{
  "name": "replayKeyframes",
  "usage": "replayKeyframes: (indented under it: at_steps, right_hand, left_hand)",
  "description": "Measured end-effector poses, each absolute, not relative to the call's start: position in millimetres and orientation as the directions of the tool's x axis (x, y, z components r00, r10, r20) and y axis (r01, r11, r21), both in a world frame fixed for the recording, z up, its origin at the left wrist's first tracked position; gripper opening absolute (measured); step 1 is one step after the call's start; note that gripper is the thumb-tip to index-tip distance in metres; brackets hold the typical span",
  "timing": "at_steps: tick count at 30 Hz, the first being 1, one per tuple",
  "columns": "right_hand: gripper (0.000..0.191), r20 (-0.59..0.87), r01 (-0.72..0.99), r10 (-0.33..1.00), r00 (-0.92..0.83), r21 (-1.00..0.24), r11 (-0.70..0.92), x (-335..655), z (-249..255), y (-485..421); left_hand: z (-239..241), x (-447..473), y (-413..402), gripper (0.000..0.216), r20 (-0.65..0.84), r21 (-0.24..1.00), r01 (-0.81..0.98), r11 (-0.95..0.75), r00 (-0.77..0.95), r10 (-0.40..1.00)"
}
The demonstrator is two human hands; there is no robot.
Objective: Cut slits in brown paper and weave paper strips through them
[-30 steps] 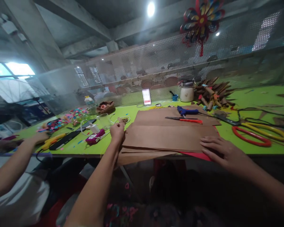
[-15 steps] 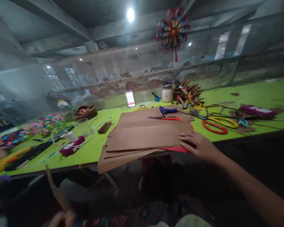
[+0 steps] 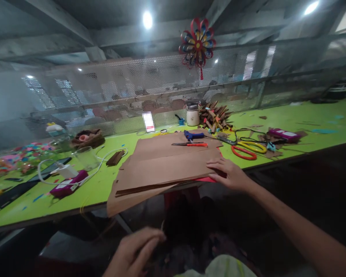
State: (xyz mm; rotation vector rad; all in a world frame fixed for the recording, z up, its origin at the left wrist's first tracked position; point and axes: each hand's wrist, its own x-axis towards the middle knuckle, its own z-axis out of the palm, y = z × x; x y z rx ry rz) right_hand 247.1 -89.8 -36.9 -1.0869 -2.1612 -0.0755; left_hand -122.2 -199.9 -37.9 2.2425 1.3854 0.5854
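I judged this a steadying step, the right hand (image 3: 232, 175) loosely spread on the brown sheets (image 3: 161, 167) atop the green table (image 3: 100, 188). I couldn't tell the grip of the left hand (image 3: 134, 250); the next move called for minding the scissors (image 3: 196, 144).

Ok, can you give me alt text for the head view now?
A person's right hand rests at the right edge of stacked brown paper on a green table. The left hand is in front of the table, off the paper, where red-handled scissors and a blue glue gun lie.
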Motion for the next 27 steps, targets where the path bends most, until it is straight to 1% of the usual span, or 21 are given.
replayKeyframes:
  at_steps: [2,3,4,6,7,9,10,12,14,16,19,21,23,27]
  right_hand:
    - [0.025,0.637,0.692,0.658,-0.401,-0.26,0.673,248,-41,-87]
    - [0.022,0.655,0.675,0.643,-0.396,-0.267,0.688,249,-44,-85]
    - [0.018,0.678,0.659,0.628,-0.382,-0.277,0.7,250,-47,-84]
    - [0.016,0.723,0.639,0.602,-0.339,-0.293,0.711,252,-54,-80]
    - [0.017,0.738,0.639,0.597,-0.315,-0.3,0.708,253,-57,-78]
    - [0.02,0.754,0.654,0.6,-0.266,-0.316,0.687,254,-63,-77]
    - [0.023,0.755,0.663,0.608,-0.247,-0.326,0.674,255,-64,-76]
    - [0.031,0.75,0.673,0.624,-0.22,-0.346,0.653,255,-66,-77]
    - [0.037,0.745,0.674,0.636,-0.2,-0.367,0.641,254,-67,-79]
    - [0.04,0.751,0.673,0.638,-0.172,-0.383,0.633,253,-66,-81]
    - [0.046,0.769,0.661,0.627,-0.127,-0.406,0.631,251,-65,-83]
    - [0.05,0.77,0.648,0.623,-0.139,-0.405,0.646,251,-63,-84]
    - [0.05,0.765,0.66,0.611,-0.201,-0.355,0.662,254,-61,-84]
    - [0.035,0.719,0.685,0.562,-0.409,-0.165,0.71,262,-56,-86]
  left_hand:
    - [1,-102,-171,0.029,0.343,0.485,0.687,-0.541,0.42,0.84]
    - [18,-91,-154,0.031,0.41,0.422,0.685,-0.593,0.439,0.799]
    - [32,-80,-138,0.036,0.444,0.351,0.687,-0.636,0.475,0.759]
    - [47,-62,-110,0.049,0.376,0.204,0.697,-0.687,0.592,0.712]
    - [47,-55,-100,0.058,0.331,0.136,0.694,-0.707,0.641,0.692]
    - [39,-47,-92,0.068,0.235,0.031,0.693,-0.721,0.696,0.679]
    - [31,-46,-92,0.07,0.207,-0.01,0.694,-0.72,0.706,0.678]
    - [15,-46,-97,0.062,0.223,-0.072,0.713,-0.697,0.693,0.686]
    - [0,-51,-104,0.048,0.297,-0.117,0.735,-0.668,0.668,0.682]
    - [-9,-59,-107,0.04,0.375,-0.14,0.739,-0.659,0.655,0.656]
    - [-14,-75,-107,0.037,0.501,-0.153,0.72,-0.677,0.647,0.575]
    - [-11,-86,-106,0.037,0.558,-0.184,0.693,-0.697,0.657,0.506]
    - [-6,-94,-105,0.038,0.564,-0.213,0.663,-0.718,0.683,0.464]
    - [-6,-103,-104,0.037,0.455,-0.178,0.649,-0.74,0.721,0.523]
